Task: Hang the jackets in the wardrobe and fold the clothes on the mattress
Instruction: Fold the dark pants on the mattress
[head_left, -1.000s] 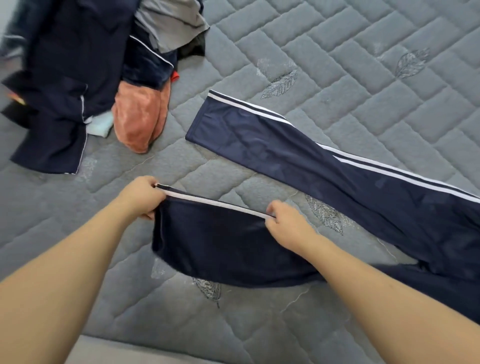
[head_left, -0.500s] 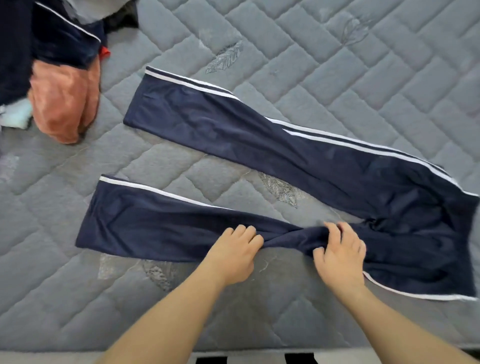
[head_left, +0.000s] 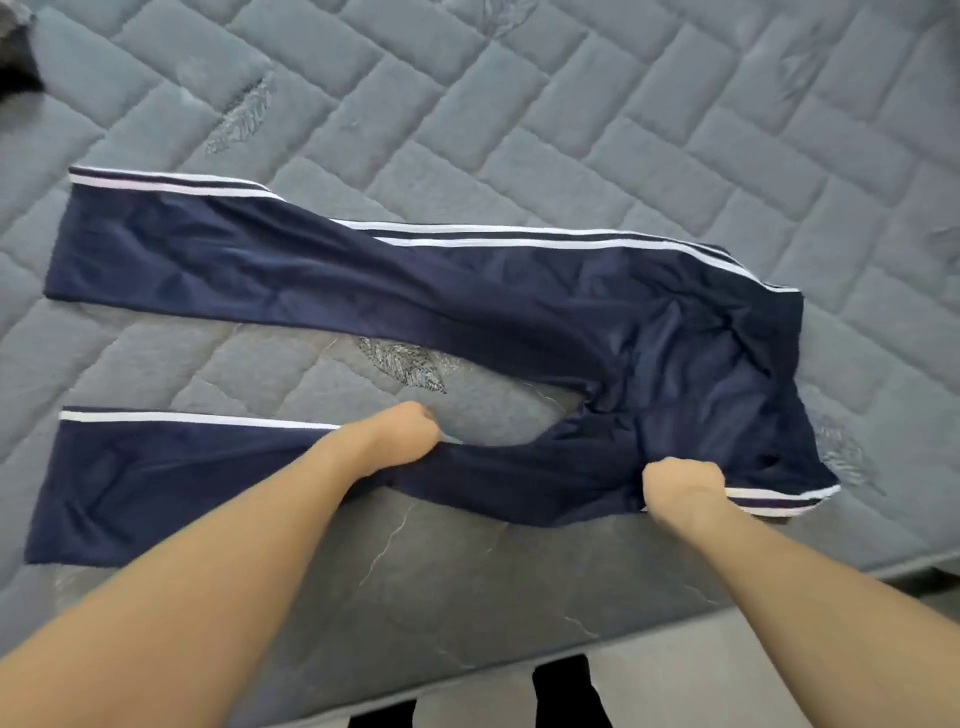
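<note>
Across the grey quilted mattress (head_left: 571, 130) lie navy track pants (head_left: 467, 291) with white side stripes, legs pointing left, waist right. Both hands grip the near leg: left hand (head_left: 402, 431) mid-leg, right hand (head_left: 683, 483) near the waist.

Navy track pants (head_left: 519, 312) with white side stripes, spread flat on the grey quilted mattress (head_left: 571, 130), waistband toward its right, 2 legs stretching left and apart, nearer leg bunched and twisted close to the mattress's front edge
</note>
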